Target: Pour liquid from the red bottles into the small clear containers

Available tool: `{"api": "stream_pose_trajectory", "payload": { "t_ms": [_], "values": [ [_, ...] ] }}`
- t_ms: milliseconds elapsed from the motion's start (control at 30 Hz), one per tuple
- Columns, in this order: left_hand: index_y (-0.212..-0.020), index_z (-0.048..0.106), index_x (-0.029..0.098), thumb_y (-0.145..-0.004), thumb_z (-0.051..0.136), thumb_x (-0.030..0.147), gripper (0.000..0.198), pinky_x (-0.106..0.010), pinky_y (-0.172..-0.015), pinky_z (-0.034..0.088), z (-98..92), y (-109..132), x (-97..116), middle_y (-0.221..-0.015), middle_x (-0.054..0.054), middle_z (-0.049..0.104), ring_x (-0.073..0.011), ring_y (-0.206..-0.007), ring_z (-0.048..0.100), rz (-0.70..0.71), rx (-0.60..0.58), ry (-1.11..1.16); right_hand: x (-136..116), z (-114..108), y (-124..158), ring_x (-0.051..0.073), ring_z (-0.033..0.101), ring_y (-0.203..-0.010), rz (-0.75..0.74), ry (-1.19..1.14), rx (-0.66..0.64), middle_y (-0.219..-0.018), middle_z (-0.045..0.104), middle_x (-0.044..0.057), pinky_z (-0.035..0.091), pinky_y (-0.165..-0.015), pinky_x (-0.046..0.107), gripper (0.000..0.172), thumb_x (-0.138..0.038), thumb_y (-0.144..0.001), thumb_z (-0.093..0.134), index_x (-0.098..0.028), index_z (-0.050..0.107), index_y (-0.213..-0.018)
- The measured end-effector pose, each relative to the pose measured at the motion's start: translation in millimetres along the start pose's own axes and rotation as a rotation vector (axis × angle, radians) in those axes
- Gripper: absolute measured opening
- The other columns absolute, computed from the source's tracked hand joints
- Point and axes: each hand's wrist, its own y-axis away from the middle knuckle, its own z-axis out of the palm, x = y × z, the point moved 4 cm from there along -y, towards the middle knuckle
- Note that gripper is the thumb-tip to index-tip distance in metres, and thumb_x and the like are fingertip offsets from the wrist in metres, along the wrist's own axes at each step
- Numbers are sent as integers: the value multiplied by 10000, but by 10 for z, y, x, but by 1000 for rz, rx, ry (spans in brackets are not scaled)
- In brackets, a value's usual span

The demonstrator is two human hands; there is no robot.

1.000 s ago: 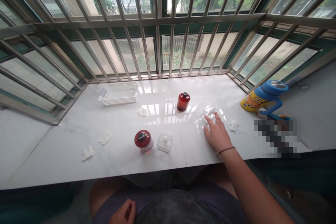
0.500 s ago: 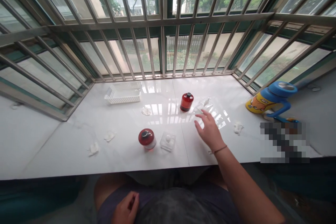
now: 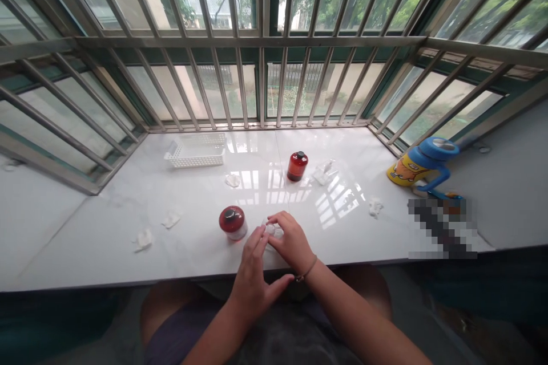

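Note:
A small clear square container with a round knob on top point(image 3: 273, 231) sits on the white countertop near its front edge, largely covered by my hands. My right hand point(image 3: 291, 242) reaches over it from the right, thumb and fingers curled round the knob. On the container's left side, my left hand point(image 3: 252, 274) has its fingers stretched out with the tips against it and the thumb held wide. Just left stands a red bottle with a black cap point(image 3: 233, 223). Farther back is a second red bottle point(image 3: 297, 166), beside another clear item with an upright nub point(image 3: 325, 172).
A white perforated basket point(image 3: 196, 151) lies at the back left. Crumpled white tissues point(image 3: 142, 240) are scattered about the white countertop point(image 3: 205, 259). A yellow and blue handled bottle point(image 3: 422, 162) stands at the right. Metal window bars point(image 3: 240, 41) enclose the back.
My right hand has moved left and toward me, from the farther clear item to the nearer clear container. My left hand has risen from my lap to it. The view has shifted slightly.

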Motion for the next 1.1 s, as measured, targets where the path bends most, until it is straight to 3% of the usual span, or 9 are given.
{"api": "stream_pose_trajectory", "payload": {
  "t_ms": [100, 200, 367, 500, 567, 767, 1100],
  "values": [
    [-1695, 205, 269, -703, 960, 628, 1297, -702, -1207, 480, 195, -156, -118, -1694, -260, 390, -484, -1559, 430, -100, -69, 109, 24, -77, 182, 253, 690, -1011, 81, -13, 43, -1033, 719, 45, 571, -922, 406, 176, -236, -897, 810, -248, 674, -1007],
    [-1654, 305, 286, -571, 992, 685, 1343, -683, -1200, 498, 370, -232, -202, -1632, -228, 485, -465, -1518, 495, -151, -157, 246, 97, -137, 302, 253, 695, -952, 148, 14, 84, -989, 729, 37, 569, -882, 388, 205, -282, -862, 825, -252, 674, -997],
    [-1467, 556, 256, -709, 927, 683, 945, -627, -1235, 470, 465, -318, -219, -1526, -171, 620, -406, -1497, 533, -209, -114, 323, 185, -184, 332, 237, 695, -825, 157, 65, 120, -870, 719, 17, 554, -788, 348, 206, -331, -833, 824, -251, 649, -907],
    [-1392, 618, 224, -891, 766, 693, 702, -517, -1092, 586, 533, -378, -279, -1365, -146, 724, -346, -1277, 702, -384, -65, 317, 183, -217, 316, 261, 753, -962, 169, -30, 71, -1054, 787, 50, 578, -850, 364, 208, -374, -881, 799, -256, 637, -933],
    [-1307, 659, 207, -972, 642, 689, 587, -469, -1012, 612, 573, -398, -293, -1240, -135, 760, -313, -1148, 742, -380, -29, 310, 182, -240, 310, 267, 762, -1008, 195, -69, 45, -1104, 799, 52, 586, -881, 375, 218, -391, -877, 807, -261, 639, -926],
    [-1204, 669, 200, -1070, 411, 643, 529, -443, -979, 601, 623, -410, -287, -1152, -144, 746, -297, -1106, 728, -224, 29, 236, 186, -275, 298, 258, 763, -962, 197, -108, 32, -1044, 805, 36, 586, -855, 365, 224, -409, -850, 842, -263, 676, -888],
    [-1214, 655, 203, -1081, 453, 521, 400, -441, -966, 588, 590, -440, -233, -1149, -131, 727, -286, -1091, 706, -170, -26, 138, 247, -300, 269, 270, 765, -1020, 170, -200, -14, -1077, 809, 45, 593, -919, 389, 206, -366, -832, 864, -255, 723, -934]
  ]
}}
